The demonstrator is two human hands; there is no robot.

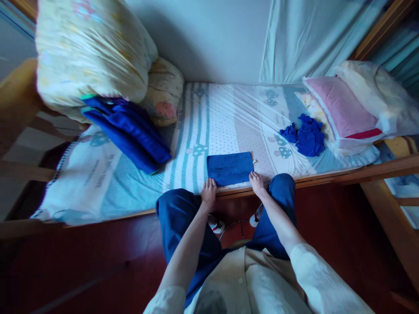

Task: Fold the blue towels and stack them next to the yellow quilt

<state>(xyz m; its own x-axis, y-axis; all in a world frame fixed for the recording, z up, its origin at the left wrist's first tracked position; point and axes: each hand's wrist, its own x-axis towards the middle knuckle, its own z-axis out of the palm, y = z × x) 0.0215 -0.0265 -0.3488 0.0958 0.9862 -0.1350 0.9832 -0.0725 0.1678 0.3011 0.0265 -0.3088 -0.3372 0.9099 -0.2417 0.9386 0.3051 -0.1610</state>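
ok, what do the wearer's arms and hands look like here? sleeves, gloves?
No gloves: the left hand and right hand are bare, with no watch or rings visible. The left sleeve and right sleeve are cream cloth ending near the elbows, forearms uncovered.

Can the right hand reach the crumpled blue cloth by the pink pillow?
Probably yes: the right hand sits at the bed edge, with only bare sheet between it and the crumpled blue cloth.

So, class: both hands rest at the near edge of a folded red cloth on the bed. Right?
No. The head view shows the folded cloth is blue, not red. The left hand and right hand do rest at its near edge, on the bed.
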